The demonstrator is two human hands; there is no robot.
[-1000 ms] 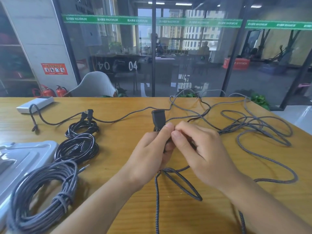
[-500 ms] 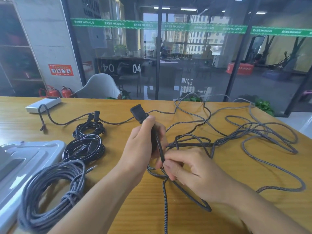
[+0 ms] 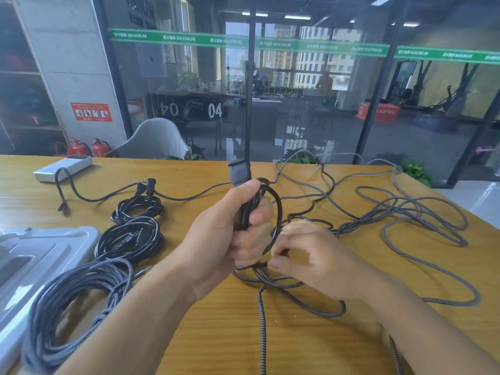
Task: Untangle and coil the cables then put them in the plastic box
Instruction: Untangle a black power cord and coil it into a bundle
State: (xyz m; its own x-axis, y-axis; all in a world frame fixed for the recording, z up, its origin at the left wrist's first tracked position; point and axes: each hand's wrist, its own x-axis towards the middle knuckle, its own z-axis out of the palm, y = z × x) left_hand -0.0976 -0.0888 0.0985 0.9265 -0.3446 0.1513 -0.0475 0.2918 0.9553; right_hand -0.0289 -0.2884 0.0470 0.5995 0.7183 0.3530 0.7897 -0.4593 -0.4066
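- I am seeing my left hand (image 3: 227,239) gripping the braided cable (image 3: 276,212) upright over the middle of the counter (image 3: 270,342), fingers curled round it, thumb pressing just below the black plug (image 3: 239,173) that is sticking up out of the fist.
- A loop of that cable is arching round the right side of the left hand.
- My right hand (image 3: 313,263) is sitting just right of the left hand and lower, fingers pinching the bottom of the loop.
- The loose tangle (image 3: 405,212) is lying spread over the counter to the right of the left hand, with one strand running down towards me.
- Left of the left hand, two black coils (image 3: 132,234) are lying one behind the other; nearer me a big grey coil (image 3: 70,307) is resting beside them.
- The plastic box (image 3: 40,253) is sitting at the left edge, touching the grey coil.
- A white power bank (image 3: 63,167) is lying far left at the back of the counter.
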